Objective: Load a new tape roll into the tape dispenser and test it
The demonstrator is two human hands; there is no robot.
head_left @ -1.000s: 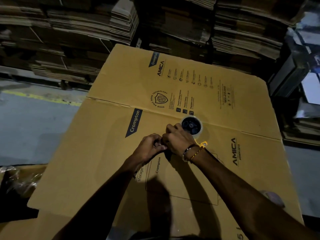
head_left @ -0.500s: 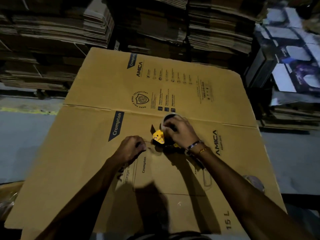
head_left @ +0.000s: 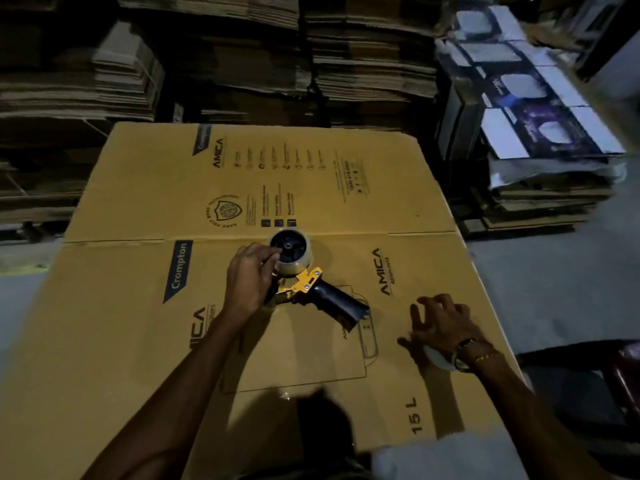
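- Stacks of flat cartons along the back wall; dim light, edges blurred.
- Carton, flattened, serves as the bench. "Crompton" and "AMICA" printed on it.
- Left hand curled over the front of the dispenser, fingertips at the roll's hub. Cannot tell whether it pinches a tape end or just steadies the frame.
- Roll sits on the dispenser's spindle, just short of the carton's centre fold. Loading looks done or nearly so.
- Dispenser lies on its side on the carton, yellow frame in the middle, dark handle pointing toward the right hand, nobody holding it.
- Right hand, fingers spread, well apart from the dispenser, low over the carton. Something pale under the wrist; cannot make it out.
- Left to do, by my reading: thread the tape end through the front, if not already done, then a test pull. No tape strip visible on the carton.
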